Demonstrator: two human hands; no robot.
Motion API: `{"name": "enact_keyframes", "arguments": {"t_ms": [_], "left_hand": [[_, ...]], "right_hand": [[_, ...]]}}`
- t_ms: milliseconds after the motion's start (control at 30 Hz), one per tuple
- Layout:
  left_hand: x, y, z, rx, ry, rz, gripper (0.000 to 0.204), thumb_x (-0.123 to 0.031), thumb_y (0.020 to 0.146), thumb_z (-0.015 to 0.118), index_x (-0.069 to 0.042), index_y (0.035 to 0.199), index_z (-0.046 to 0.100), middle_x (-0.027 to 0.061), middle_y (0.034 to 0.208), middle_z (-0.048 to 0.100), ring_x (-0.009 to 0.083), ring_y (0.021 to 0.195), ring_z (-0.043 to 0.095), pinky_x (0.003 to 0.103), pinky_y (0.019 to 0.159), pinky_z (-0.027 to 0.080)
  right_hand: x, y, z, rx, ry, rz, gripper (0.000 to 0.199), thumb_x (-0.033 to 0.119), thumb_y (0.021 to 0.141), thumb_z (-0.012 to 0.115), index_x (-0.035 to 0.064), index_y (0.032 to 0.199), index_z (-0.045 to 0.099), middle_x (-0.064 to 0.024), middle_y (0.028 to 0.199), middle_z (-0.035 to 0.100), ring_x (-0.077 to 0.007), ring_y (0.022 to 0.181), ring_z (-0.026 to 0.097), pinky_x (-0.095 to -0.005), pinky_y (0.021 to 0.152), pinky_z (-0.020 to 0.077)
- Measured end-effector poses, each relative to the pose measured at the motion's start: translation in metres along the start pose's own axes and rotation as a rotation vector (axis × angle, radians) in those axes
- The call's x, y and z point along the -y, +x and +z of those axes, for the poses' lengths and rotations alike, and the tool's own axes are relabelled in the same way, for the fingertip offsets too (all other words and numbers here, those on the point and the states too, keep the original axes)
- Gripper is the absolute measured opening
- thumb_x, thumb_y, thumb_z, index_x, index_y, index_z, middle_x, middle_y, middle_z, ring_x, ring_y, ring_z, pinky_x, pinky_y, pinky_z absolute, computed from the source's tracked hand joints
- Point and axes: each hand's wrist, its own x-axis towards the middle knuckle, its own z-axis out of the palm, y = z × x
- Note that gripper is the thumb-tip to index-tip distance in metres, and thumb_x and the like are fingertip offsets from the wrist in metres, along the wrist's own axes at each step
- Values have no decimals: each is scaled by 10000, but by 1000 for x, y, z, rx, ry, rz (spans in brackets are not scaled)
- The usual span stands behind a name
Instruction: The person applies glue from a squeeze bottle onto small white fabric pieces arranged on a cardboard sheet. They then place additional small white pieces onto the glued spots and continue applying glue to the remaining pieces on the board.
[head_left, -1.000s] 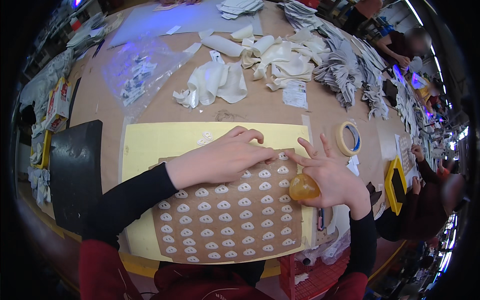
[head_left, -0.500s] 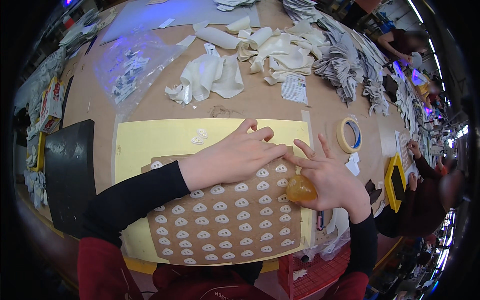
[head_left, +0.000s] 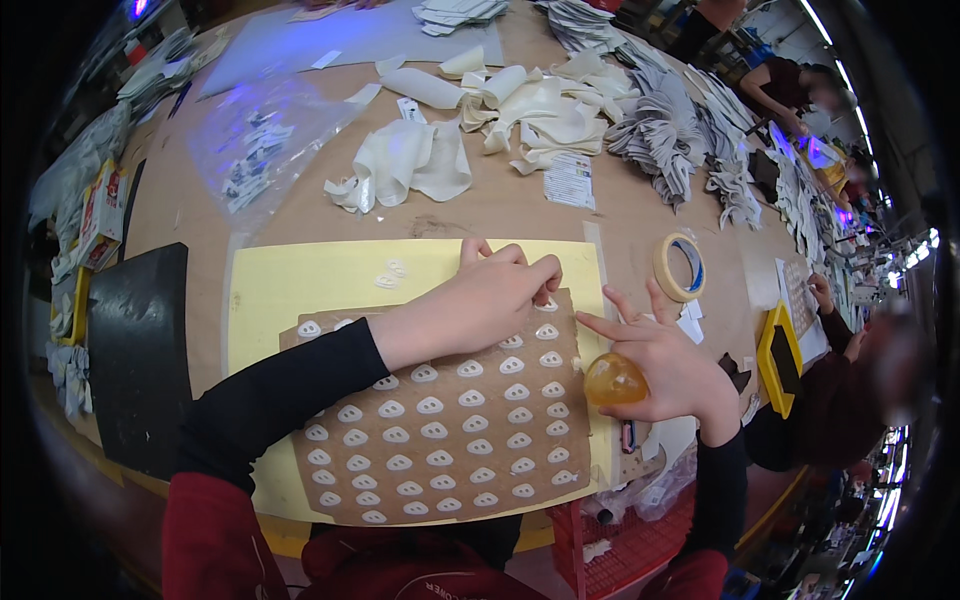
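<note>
A: The brown sheet with rows of small white oval pieces lies nearest, on a yellow mat at the table's front edge; its lower corners run close to the person's red top.

B: And the hands?

A: The left hand rests palm-down on the sheet's upper right part, fingers curled at the top edge. Whether the fingertips pinch one of the white pieces I cannot tell; the hand covers them.

B: The right one?

A: The right hand sits just off the sheet's right edge, thumb and palm cupped around an amber translucent lump, the other fingers spread open and pointing at the sheet. The lump's far side is hidden in the palm.

B: Beyond that?

A: A roll of tape stands near the right hand. A black pad lies left of the mat. Farther back, curled cream offcuts and a grey heap, then a clear bag with small items too blurred to name.

B: Anyone else?

A: At the right rim another person's hand touches a sheet; fisheye bend and blur hide the rest.
</note>
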Motion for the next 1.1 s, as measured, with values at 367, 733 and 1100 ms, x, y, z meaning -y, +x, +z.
{"name": "enact_keyframes", "arguments": {"t_ms": [367, 733, 1100], "left_hand": [[-29, -18, -6, -76, 164, 105, 324, -13, 809, 511, -91, 1123, 532, 49, 981, 621, 201, 1046, 536, 473, 983, 250], [-26, -131, -22, -352, -251, -177, 352, -45, 870, 469, -57, 1218, 516, 87, 1170, 587, 185, 1114, 507, 354, 1030, 319], [66, -209, 55, -871, -422, -390, 332, -192, 979, 447, -35, 1267, 492, 100, 1196, 591, 157, 1078, 527, 301, 977, 381]], "right_hand": [[13, -40, -5, -11, 26, 48, 513, 377, 642, 746, -28, 946, 661, -100, 1212, 596, -307, 1337, 350, -537, 1148, 78], [51, -158, 115, -1198, 1211, 200, 684, 563, 683, 750, 59, 1073, 503, -136, 991, 560, -216, 935, 554, -335, 826, 476], [171, -144, 269, -1509, 1190, 566, 771, 563, 726, 719, 29, 1193, 417, -224, 1067, 583, -291, 999, 585, -382, 861, 504]]}}
